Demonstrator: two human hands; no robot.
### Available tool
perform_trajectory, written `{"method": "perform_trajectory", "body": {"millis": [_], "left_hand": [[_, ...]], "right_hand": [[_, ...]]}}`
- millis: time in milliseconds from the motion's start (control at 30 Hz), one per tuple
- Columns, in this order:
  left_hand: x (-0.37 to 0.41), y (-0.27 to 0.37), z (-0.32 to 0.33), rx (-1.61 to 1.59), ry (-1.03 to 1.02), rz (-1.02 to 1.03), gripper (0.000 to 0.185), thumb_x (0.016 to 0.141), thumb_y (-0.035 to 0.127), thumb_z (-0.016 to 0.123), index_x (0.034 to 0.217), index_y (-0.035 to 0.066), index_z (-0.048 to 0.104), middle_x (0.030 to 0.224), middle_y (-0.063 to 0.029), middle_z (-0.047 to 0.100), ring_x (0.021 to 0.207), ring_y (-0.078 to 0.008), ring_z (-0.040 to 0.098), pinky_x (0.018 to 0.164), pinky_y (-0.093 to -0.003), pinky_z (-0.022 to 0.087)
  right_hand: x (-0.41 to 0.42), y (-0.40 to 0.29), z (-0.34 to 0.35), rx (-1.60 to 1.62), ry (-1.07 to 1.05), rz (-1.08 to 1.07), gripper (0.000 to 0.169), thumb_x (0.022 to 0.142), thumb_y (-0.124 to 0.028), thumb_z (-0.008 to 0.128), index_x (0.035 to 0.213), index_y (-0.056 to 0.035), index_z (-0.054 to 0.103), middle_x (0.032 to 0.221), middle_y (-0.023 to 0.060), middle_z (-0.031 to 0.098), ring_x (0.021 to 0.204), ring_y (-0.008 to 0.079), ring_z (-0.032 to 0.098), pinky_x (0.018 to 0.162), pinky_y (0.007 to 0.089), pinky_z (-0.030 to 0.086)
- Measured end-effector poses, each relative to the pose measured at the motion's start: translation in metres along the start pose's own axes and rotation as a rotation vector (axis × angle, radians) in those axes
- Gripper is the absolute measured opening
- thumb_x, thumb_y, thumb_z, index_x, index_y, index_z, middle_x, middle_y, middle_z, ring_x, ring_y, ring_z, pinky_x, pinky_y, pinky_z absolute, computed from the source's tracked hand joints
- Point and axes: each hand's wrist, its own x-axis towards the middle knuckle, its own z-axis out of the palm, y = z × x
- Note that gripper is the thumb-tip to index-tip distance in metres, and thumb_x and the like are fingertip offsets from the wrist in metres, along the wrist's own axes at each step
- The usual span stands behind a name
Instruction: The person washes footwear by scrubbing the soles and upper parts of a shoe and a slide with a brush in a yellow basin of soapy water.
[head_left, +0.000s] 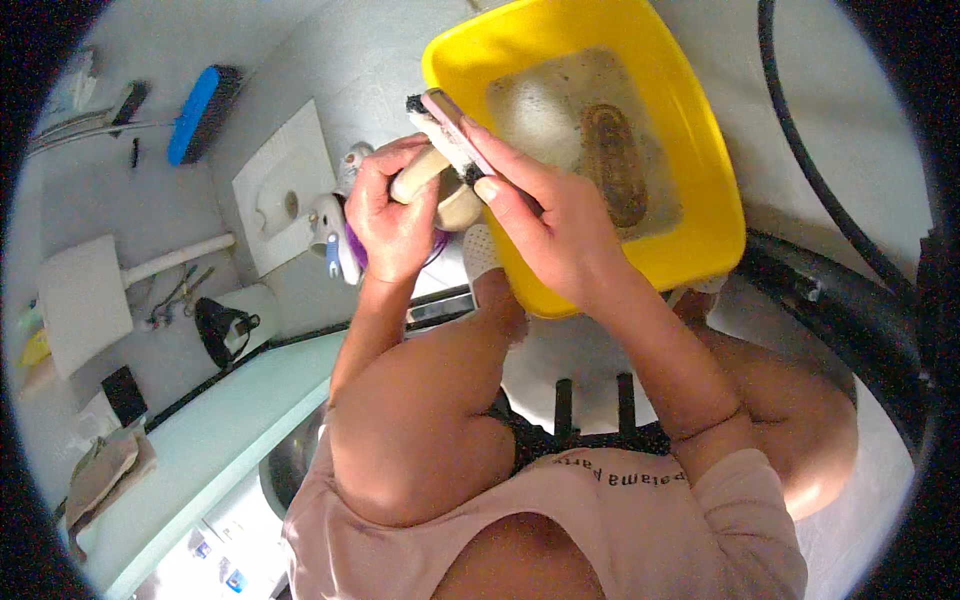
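Observation:
My left hand (390, 214) grips a beige sandal or slipper (420, 176), and its fingers hide part of it. In my right hand (562, 210) is a pink-backed scrubbing brush (459, 131) with white and black bristles. The bristle side faces the beige footwear; whether they touch is hard to tell. Just right of the brush, a yellow plastic basin (701, 142) holds murky water (525, 135) with suds. A brown shoe (615, 165), apparently sole up, lies in that water.
White shoes (328, 232) with blue and purple parts stand left of my left hand. Farther left are a squat toilet (285, 199) and a blue broom head (201, 116). A black hose (799, 150) hangs on the right. A pale glass counter (232, 405) lies at lower left.

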Motion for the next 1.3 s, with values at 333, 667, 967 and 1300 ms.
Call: {"method": "perform_trajectory", "body": {"millis": [333,667,967,1300], "left_hand": [[-0.006,0.008,0.011,0.189,-0.105,-0.032,0.021,0.075,-0.001,0.070,0.095,0.003,0.064,0.092,-0.0137,0.070,0.084,-0.0253,0.069,0.077,-0.0333,0.054],[-0.018,-0.002,-0.010,-0.072,-0.117,0.115,0.020,0.079,-0.006,0.069,0.094,0.002,0.059,0.103,-0.0157,0.071,0.095,-0.0244,0.069,0.086,-0.0352,0.053],[-0.029,-0.016,-0.017,-0.177,-0.163,0.029,0.020,0.081,-0.004,0.070,0.096,0.001,0.058,0.105,-0.0156,0.069,0.101,-0.0249,0.066,0.092,-0.0368,0.051],[-0.009,0.001,-0.006,-0.189,0.004,-0.121,0.018,0.083,-0.007,0.064,0.097,0.002,0.058,0.103,-0.0141,0.068,0.101,-0.0226,0.064,0.092,-0.0355,0.051]], "right_hand": [[0.007,0.005,-0.005,-0.186,-0.001,-0.054,0.042,0.096,-0.015,0.054,0.138,-0.0125,0.053,0.101,0.0228,0.066,0.078,0.0265,0.067,0.070,0.0337,0.050],[0.007,0.040,0.008,0.042,0.011,-0.040,0.047,0.097,-0.023,0.049,0.143,-0.0171,0.047,0.113,0.0237,0.064,0.095,0.0404,0.065,0.080,0.0443,0.052],[-0.005,0.041,0.018,0.013,-0.004,0.012,0.043,0.097,-0.018,0.051,0.140,-0.0108,0.050,0.110,0.0211,0.066,0.093,0.0263,0.066,0.081,0.0350,0.050],[0.005,0.073,0.026,-0.021,0.177,-0.180,0.046,0.096,-0.022,0.051,0.141,-0.0145,0.049,0.094,0.0270,0.065,0.081,0.0418,0.065,0.072,0.0457,0.050]]}}
